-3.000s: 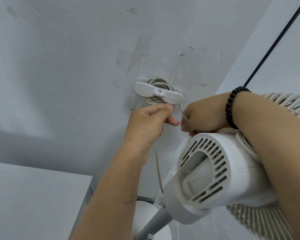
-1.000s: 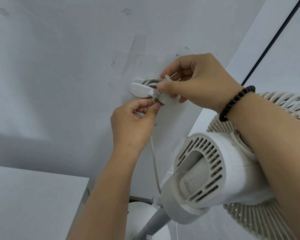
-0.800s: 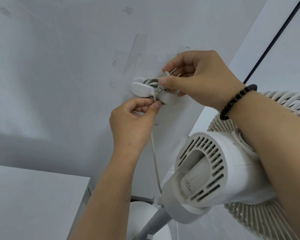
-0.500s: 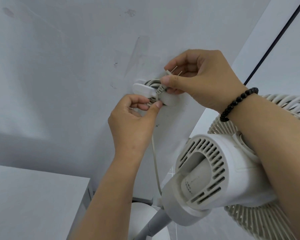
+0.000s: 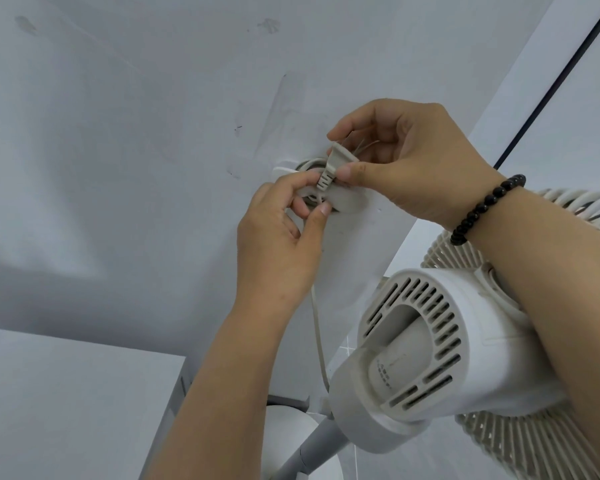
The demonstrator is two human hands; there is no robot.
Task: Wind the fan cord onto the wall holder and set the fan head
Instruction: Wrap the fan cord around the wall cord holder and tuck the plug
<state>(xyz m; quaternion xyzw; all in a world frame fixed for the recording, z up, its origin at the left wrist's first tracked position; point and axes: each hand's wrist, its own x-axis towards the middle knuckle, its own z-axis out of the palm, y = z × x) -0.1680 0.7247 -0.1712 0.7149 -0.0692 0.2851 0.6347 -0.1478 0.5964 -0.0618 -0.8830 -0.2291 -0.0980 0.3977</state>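
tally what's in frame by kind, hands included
Hand: 2, left hand, right hand
Plug: 1, plug
Cord: 1, cord
Wall holder: 1, wall holder
Fan: 1, fan
Bracelet: 1, bracelet
Cabinet: 1, cabinet
Total: 8

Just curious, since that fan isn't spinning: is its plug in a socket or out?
Out. The right hand pinches the plug at the wall holder, its bare prongs pointing up into the palm, no socket around them.

Both hands (image 5: 409,161) pinch plug (image 5: 333,164) at wall holder (image 5: 349,202).
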